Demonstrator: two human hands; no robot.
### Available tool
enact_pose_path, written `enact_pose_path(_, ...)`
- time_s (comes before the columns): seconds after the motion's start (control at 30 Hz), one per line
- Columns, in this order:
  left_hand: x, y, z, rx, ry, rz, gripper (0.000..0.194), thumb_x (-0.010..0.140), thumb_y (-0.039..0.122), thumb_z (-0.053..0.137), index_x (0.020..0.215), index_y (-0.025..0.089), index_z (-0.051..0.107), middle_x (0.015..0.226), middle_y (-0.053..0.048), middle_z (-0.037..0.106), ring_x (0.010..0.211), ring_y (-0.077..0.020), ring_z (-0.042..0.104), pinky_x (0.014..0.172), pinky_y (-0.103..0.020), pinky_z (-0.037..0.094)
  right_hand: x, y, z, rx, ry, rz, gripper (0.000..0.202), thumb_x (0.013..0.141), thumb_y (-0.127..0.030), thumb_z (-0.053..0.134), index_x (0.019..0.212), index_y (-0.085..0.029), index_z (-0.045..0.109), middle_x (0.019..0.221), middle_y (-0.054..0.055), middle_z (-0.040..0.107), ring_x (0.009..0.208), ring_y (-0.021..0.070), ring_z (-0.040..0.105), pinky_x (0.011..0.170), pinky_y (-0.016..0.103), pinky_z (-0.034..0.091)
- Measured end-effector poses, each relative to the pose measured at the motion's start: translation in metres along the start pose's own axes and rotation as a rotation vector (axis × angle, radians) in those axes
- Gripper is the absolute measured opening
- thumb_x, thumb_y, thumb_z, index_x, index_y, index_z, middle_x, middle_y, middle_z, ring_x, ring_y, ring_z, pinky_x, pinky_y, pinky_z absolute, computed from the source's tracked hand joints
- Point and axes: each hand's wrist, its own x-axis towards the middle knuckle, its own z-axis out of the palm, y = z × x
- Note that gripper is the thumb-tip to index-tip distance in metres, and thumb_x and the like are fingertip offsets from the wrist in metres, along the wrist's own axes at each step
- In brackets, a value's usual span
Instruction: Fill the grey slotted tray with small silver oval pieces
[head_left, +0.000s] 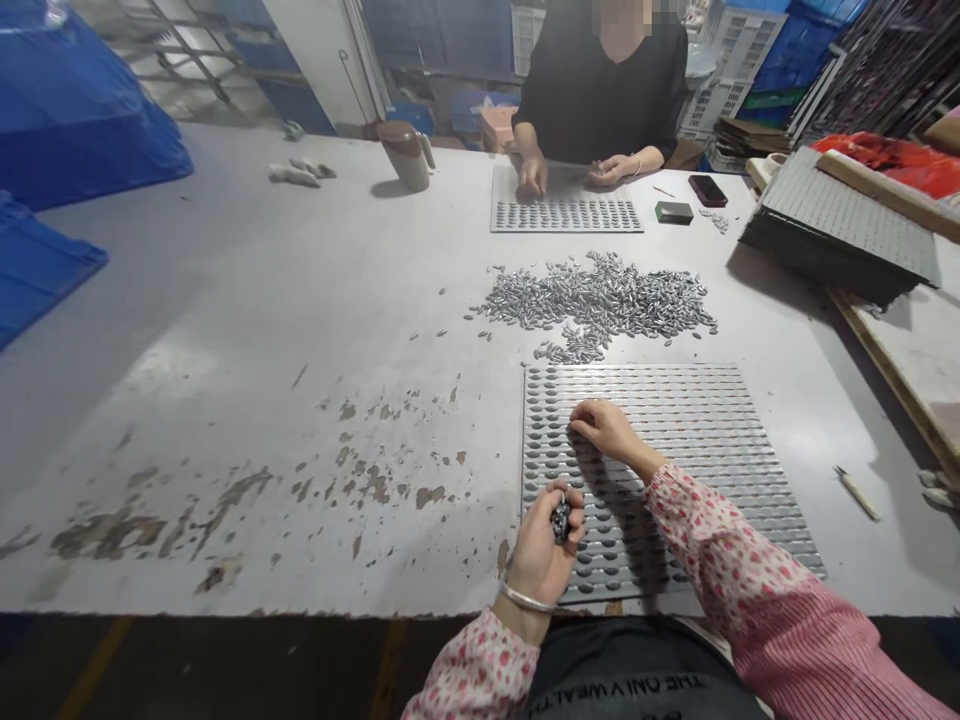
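Note:
A grey slotted tray (705, 440) lies on the white table in front of me. Dark oval metal pieces (541, 420) fill its left columns, while the slots to the right hold none. My left hand (551, 540), palm up over the tray's near left part, is curled around a small bunch of the same oval metal pieces (561, 515). Above the tray's upper left, my right hand (604, 428) points down with thumb and fingertips pinched at the filled columns' edge. Whatever sits between those fingertips is hidden.
A heap of loose oval pieces (600, 295) lies beyond my tray. Across the table a person in black works over another tray (566, 215). A mug (405, 155), a phone (707, 190), a small knife (856, 493) and stacked grey trays (840, 220) stand around.

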Motion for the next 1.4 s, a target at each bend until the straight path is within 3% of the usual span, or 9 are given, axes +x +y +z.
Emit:
enact_pose_path(0.17,-0.001,-0.001,0.000,0.046,-0.012,0.026,0.017,0.070,0.017,0.067,0.086,0.014,0.061,0.083,-0.004,0.060,0.060,-0.0065,0.052,0.046,-0.015,0.039,0.000,-0.004,0.008,-0.147,0.037,-0.006,0.009,0.080,-0.021,0.056,0.076,-0.018,0.064,0.074,0.003,0.063,0.073,0.0154,0.051,0.070,0.027,0.036)
enact_pose_path(0.3,0.000,0.000,0.002,0.052,-0.024,0.058,0.024,0.068,0.018,0.071,0.091,0.014,0.062,0.076,-0.001,0.056,0.060,-0.0051,0.049,0.046,-0.013,0.039,-0.001,-0.007,0.010,-0.159,0.103,0.001,0.007,0.079,-0.020,0.057,0.075,-0.017,0.063,0.077,0.005,0.061,0.080,0.0176,0.049,0.077,0.030,0.037)
enact_pose_path(0.43,0.005,0.000,0.002,0.025,-0.027,0.072,0.023,0.067,0.020,0.073,0.084,0.014,0.059,0.075,0.000,0.053,0.055,-0.0036,0.044,0.042,-0.012,0.035,-0.014,-0.018,-0.001,0.138,0.070,0.035,0.011,0.081,-0.026,0.056,0.079,-0.017,0.062,0.076,0.003,0.060,0.075,0.0161,0.050,0.073,0.030,0.040)
enact_pose_path(0.6,0.013,0.001,0.004,-0.004,-0.077,0.066,0.023,0.065,0.020,0.074,0.077,0.013,0.056,0.071,0.001,0.051,0.050,-0.0019,0.040,0.038,-0.011,0.030,-0.043,-0.036,-0.016,0.658,-0.322,-0.059,0.028,0.080,-0.042,0.058,0.090,-0.016,0.062,0.086,0.004,0.060,0.072,0.0131,0.054,0.064,0.025,0.043)
enact_pose_path(0.73,0.014,0.005,0.010,-0.010,-0.046,0.070,0.019,0.074,0.024,0.066,0.088,0.012,0.060,0.076,-0.003,0.057,0.055,-0.0043,0.048,0.042,-0.013,0.037,-0.041,-0.032,-0.014,0.837,-0.237,-0.008,0.028,0.080,-0.044,0.058,0.086,-0.017,0.059,0.085,0.005,0.061,0.075,0.0144,0.056,0.068,0.027,0.045)
enact_pose_path(0.9,0.009,0.010,0.011,0.005,-0.029,0.029,0.016,0.080,0.016,0.056,0.095,0.014,0.060,0.083,-0.006,0.060,0.061,-0.0075,0.052,0.047,-0.017,0.041,-0.008,-0.003,-0.008,0.495,0.032,0.078,0.018,0.083,-0.031,0.050,0.089,-0.016,0.059,0.079,0.004,0.063,0.072,0.0141,0.055,0.068,0.027,0.042)
enact_pose_path(1.07,0.010,0.006,0.005,-0.018,-0.060,0.007,0.009,0.079,0.015,0.057,0.087,0.012,0.059,0.076,-0.003,0.055,0.054,-0.0043,0.046,0.042,-0.014,0.035,0.010,0.009,-0.003,0.055,0.008,0.015,0.014,0.080,-0.021,0.052,0.087,-0.017,0.064,0.078,0.003,0.064,0.072,0.0142,0.054,0.068,0.026,0.038)
enact_pose_path(1.23,0.011,0.003,0.001,-0.020,-0.080,-0.015,0.016,0.080,0.023,0.059,0.091,0.011,0.059,0.071,0.000,0.049,0.049,-0.0025,0.041,0.039,-0.013,0.031,0.013,0.007,0.003,-0.110,-0.019,0.008,0.010,0.080,-0.022,0.055,0.079,-0.017,0.064,0.073,0.002,0.063,0.068,0.0139,0.052,0.064,0.025,0.035)
enact_pose_path(1.4,0.008,0.005,0.002,-0.012,-0.082,-0.037,0.021,0.080,0.020,0.057,0.099,0.012,0.058,0.078,-0.003,0.052,0.056,-0.0057,0.046,0.045,-0.016,0.037,0.013,0.001,0.004,-0.203,0.068,0.008,0.009,0.079,-0.020,0.056,0.076,-0.017,0.064,0.077,0.005,0.062,0.079,0.0169,0.050,0.074,0.028,0.035)
